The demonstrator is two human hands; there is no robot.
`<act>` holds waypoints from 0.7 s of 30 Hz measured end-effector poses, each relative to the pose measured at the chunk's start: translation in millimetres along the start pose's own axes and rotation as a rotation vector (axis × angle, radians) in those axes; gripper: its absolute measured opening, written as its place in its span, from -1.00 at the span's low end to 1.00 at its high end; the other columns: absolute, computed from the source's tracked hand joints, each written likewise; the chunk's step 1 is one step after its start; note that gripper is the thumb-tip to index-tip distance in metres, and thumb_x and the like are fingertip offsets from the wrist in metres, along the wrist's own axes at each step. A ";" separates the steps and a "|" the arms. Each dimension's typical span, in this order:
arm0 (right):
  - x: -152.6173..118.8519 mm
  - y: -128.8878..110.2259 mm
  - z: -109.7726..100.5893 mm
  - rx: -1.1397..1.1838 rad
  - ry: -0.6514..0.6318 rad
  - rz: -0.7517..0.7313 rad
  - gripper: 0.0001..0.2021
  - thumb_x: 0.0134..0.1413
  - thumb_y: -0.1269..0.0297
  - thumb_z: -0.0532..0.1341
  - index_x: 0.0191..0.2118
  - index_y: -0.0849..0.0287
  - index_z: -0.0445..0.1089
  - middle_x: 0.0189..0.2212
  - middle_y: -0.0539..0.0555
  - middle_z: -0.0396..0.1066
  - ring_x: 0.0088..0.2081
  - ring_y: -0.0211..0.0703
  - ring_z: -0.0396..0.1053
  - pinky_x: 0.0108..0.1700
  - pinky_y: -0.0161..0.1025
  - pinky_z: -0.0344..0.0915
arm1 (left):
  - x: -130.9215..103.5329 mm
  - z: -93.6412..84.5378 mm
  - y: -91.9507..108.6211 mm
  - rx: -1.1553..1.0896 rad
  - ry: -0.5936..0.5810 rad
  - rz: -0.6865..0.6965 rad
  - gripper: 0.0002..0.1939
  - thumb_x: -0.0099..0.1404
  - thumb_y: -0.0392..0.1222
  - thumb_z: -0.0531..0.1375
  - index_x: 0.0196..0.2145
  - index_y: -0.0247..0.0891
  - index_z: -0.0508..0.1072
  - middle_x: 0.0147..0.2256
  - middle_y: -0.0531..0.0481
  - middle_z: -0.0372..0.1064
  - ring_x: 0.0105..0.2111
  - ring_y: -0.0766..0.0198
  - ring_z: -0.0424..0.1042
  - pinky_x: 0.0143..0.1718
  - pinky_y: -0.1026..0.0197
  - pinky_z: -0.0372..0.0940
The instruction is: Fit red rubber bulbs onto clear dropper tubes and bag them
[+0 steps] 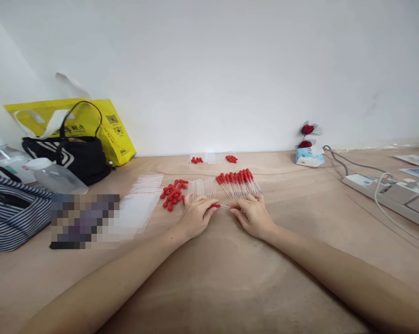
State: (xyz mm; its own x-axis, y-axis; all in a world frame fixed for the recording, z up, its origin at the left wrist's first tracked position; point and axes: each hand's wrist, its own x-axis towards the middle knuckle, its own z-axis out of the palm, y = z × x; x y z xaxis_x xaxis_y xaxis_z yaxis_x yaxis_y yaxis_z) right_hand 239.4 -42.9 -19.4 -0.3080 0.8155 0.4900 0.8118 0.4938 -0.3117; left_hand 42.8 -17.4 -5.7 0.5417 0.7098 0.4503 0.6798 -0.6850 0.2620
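Note:
Between my two hands lies a thin clear dropper tube (225,206), level above the table, its left end meeting a red rubber bulb (215,205). My left hand (196,215) is closed in a pinch on the bulb, partly hiding it. The fingers of my right hand (253,215) pinch the tube's other end. How far the tube sits inside the bulb, I cannot tell. Just beyond my right hand is a row of droppers with red bulbs (235,178). Loose clear tubes (201,187) lie behind my left hand, beside a pile of loose red bulbs (173,195).
Clear plastic bags (139,204) lie left of the pile. More red bulbs (231,159) rest by the wall. A striped bag (17,208), black bag (80,157) and yellow bag (117,134) stand left. At right are a power strip (386,195) and a tissue pack (309,157).

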 end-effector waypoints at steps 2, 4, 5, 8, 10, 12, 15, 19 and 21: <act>-0.4 -1.7 -0.9 0.020 -0.019 -0.044 -0.83 0.11 0.27 0.02 -0.33 0.12 0.35 -0.39 0.01 0.43 -0.30 -0.21 0.25 -0.17 -0.17 -0.09 | 0.2 0.5 -0.9 -0.010 0.014 -0.003 -0.80 0.28 -0.23 -0.01 -0.24 -0.15 0.38 -0.30 0.04 0.45 -0.23 0.23 0.34 0.04 -0.08 -0.23; -0.9 -3.9 -1.8 0.044 -0.026 -0.063 -0.83 0.11 0.26 0.03 -0.30 0.12 0.36 -0.38 0.01 0.44 -0.30 -0.21 0.24 -0.17 -0.17 -0.09 | 0.5 0.8 -1.4 -0.020 0.022 -0.008 -0.81 0.27 -0.23 0.00 -0.27 -0.17 0.41 -0.32 0.04 0.45 -0.24 0.23 0.34 0.02 -0.09 -0.21; -1.1 -5.0 -2.1 0.056 -0.024 -0.065 -0.83 0.10 0.27 0.04 -0.30 0.12 0.36 -0.39 0.01 0.44 -0.31 -0.21 0.24 -0.17 -0.18 -0.09 | 0.6 0.9 -1.3 -0.024 0.026 -0.011 -0.81 0.27 -0.23 0.01 -0.30 -0.17 0.41 -0.33 0.04 0.45 -0.25 0.23 0.34 0.02 -0.09 -0.21; -1.4 -7.6 -2.0 0.081 -0.011 -0.076 -0.84 0.09 0.28 0.05 -0.32 0.13 0.37 -0.42 0.01 0.43 -0.32 -0.22 0.23 -0.17 -0.19 -0.09 | 0.8 0.8 -0.2 -0.033 0.040 -0.013 -0.83 0.25 -0.21 0.03 -0.36 -0.18 0.42 -0.36 0.06 0.45 -0.27 0.24 0.35 0.02 -0.09 -0.23; -1.1 -8.6 -1.1 0.095 0.008 -0.093 -0.83 0.09 0.30 0.05 -0.33 0.14 0.37 -0.44 0.01 0.42 -0.32 -0.23 0.23 -0.17 -0.19 -0.08 | 0.4 0.2 1.1 -0.041 0.056 -0.019 -0.83 0.25 -0.20 0.03 -0.36 -0.18 0.42 -0.37 0.06 0.45 -0.28 0.25 0.36 0.01 -0.09 -0.21; -0.5 -9.0 -0.2 0.108 0.032 -0.117 -0.83 0.09 0.31 0.05 -0.32 0.14 0.38 -0.46 0.02 0.41 -0.33 -0.22 0.21 -0.17 -0.19 -0.09 | -0.4 -0.7 2.1 -0.042 0.080 -0.022 -0.82 0.26 -0.19 0.02 -0.36 -0.18 0.41 -0.38 0.07 0.45 -0.30 0.26 0.36 -0.01 -0.07 -0.18; 0.7 -7.8 -0.8 0.097 0.047 -0.167 -0.82 0.08 0.32 0.04 -0.31 0.15 0.38 -0.45 0.02 0.41 -0.34 -0.22 0.19 -0.17 -0.17 -0.09 | -2.4 -2.1 2.7 -0.034 0.104 0.007 -0.81 0.27 -0.19 0.01 -0.36 -0.19 0.41 -0.39 0.07 0.45 -0.31 0.27 0.36 -0.01 -0.04 -0.16; 2.2 -3.9 -5.1 0.024 0.024 -0.263 -0.80 0.09 0.34 0.02 -0.30 0.15 0.39 -0.45 0.03 0.40 -0.33 -0.21 0.17 -0.14 -0.14 -0.12 | -4.7 -2.9 3.9 -0.028 0.088 0.098 -0.82 0.26 -0.21 0.02 -0.37 -0.19 0.41 -0.41 0.09 0.46 -0.30 0.27 0.37 0.02 -0.05 -0.23; 2.9 -2.3 -6.7 -0.010 0.015 -0.301 -0.78 0.09 0.37 0.00 -0.31 0.15 0.39 -0.46 0.03 0.39 -0.33 -0.20 0.15 -0.13 -0.13 -0.13 | -5.2 -3.0 5.4 -0.028 0.073 0.136 -0.83 0.26 -0.23 0.02 -0.37 -0.19 0.41 -0.43 0.10 0.46 -0.29 0.27 0.37 0.04 -0.06 -0.28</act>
State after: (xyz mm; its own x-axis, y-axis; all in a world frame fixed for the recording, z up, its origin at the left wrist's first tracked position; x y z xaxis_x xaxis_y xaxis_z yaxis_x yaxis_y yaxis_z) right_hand 239.9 -43.7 -11.8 -0.5285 0.6281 0.5711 0.6899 0.7098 -0.1421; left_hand 42.2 -25.3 -4.0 0.5899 0.5966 0.5442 0.5879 -0.7793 0.2171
